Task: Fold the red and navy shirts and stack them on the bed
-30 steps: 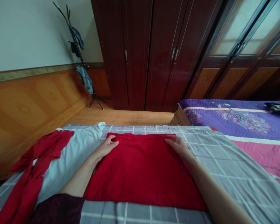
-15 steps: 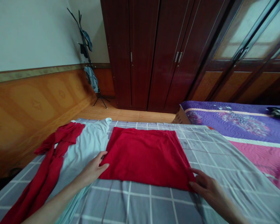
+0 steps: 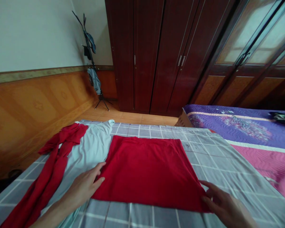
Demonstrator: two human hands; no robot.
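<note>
Touching the left edge: my left hand (image 3: 85, 183), its grip wide, thumb and fingers parted at the side of the flat red cloth garment (image 3: 147, 171).
Right corner: my right hand (image 3: 222, 202) meets the garment's near right corner, thumb and forefinger apart, so that grip is open too.
Red garment: spread between my two grips, reaching beyond them to its far edge, on the grey-blue checked sheet (image 3: 194, 158).
Left of my left grip: a crumpled pale blue-white garment (image 3: 90, 142), with a long, bunched red garment (image 3: 53, 172) partly over it, farther left.
Under my left forearm: pale green fabric (image 3: 71, 218), mostly hidden.
Beyond my right grip, off to the right: a purple and pink patterned quilt (image 3: 251, 126).
Far ahead of both grips: a dark red-brown wooden wardrobe (image 3: 144, 57).
</note>
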